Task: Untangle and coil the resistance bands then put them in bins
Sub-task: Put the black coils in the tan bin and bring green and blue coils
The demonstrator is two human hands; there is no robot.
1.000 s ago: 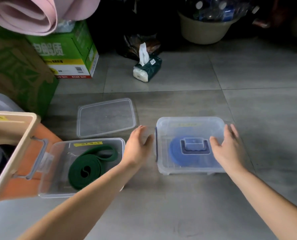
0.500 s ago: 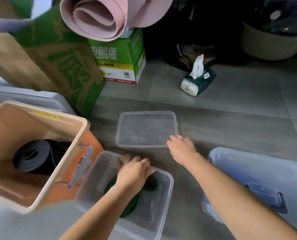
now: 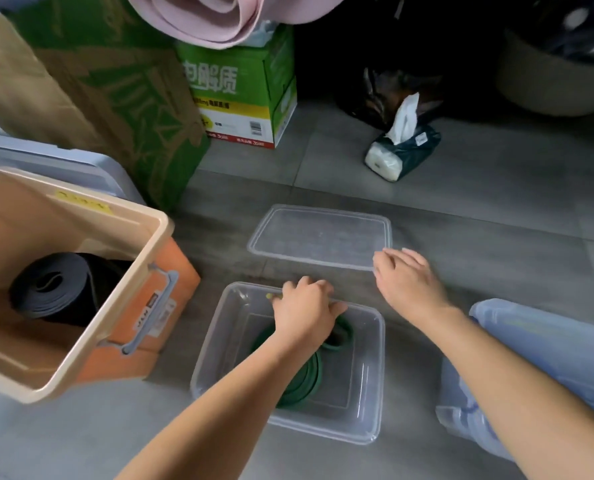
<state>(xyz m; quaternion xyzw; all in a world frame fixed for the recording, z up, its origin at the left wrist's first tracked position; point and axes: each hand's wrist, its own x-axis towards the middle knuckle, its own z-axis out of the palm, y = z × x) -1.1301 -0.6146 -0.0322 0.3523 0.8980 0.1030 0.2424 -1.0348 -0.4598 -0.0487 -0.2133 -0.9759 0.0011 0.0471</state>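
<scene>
Green coiled band (image 3: 306,379), clear plastic bin (image 3: 368,375)

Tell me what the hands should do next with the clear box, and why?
Probably lift the lid with the right hand and set it on the box: the green band lies coiled inside, the fingers reach the lid's edge, and the left hand holds the box.

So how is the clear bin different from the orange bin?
The clear bin is see-through and shallow; the orange bin is solid and deep. The clear bin holds a green band; the orange bin holds a black band. Both are open, without lids.
</scene>
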